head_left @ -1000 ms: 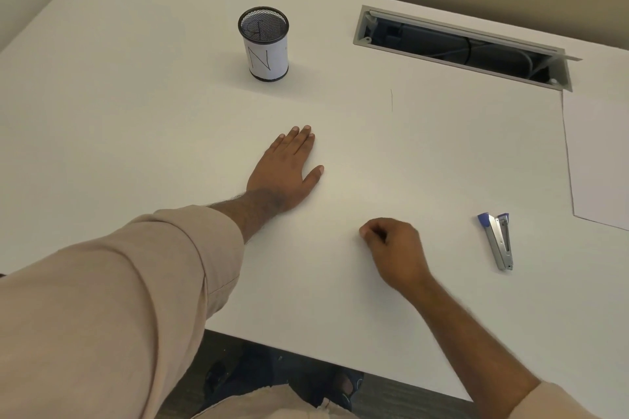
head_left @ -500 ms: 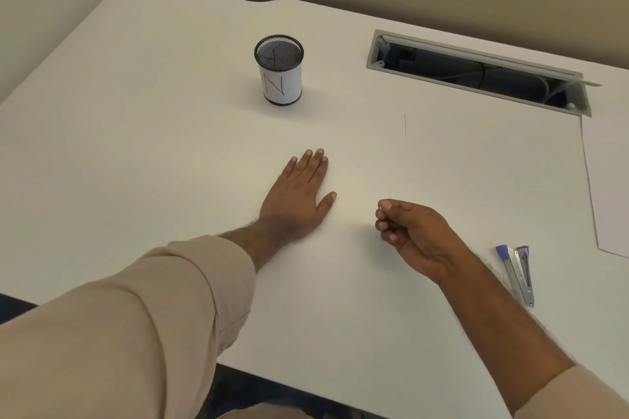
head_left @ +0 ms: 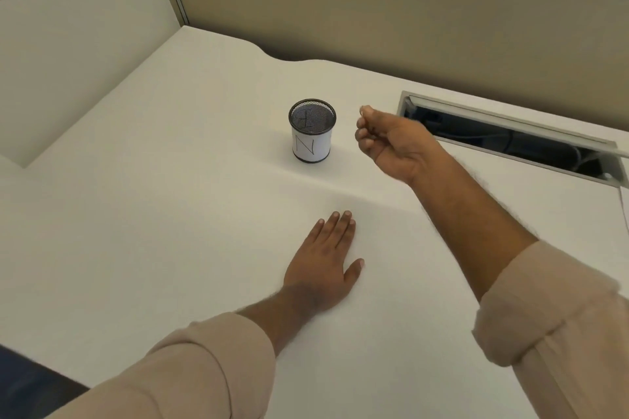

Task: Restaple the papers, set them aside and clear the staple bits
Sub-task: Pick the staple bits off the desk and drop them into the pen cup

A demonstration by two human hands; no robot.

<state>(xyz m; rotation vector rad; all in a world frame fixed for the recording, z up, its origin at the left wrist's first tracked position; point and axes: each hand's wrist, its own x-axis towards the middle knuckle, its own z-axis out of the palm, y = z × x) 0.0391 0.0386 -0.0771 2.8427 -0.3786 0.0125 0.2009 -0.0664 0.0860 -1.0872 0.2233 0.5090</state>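
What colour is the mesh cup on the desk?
The mesh cup is black wire with a white paper label marked N, seen in the head view.

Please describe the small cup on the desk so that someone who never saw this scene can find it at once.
On the white desk, look toward the far edge, left of the open cable tray. There stands the mesh cup, upright, just left of the raised right hand. It alone is black wire mesh with a white label marked N.
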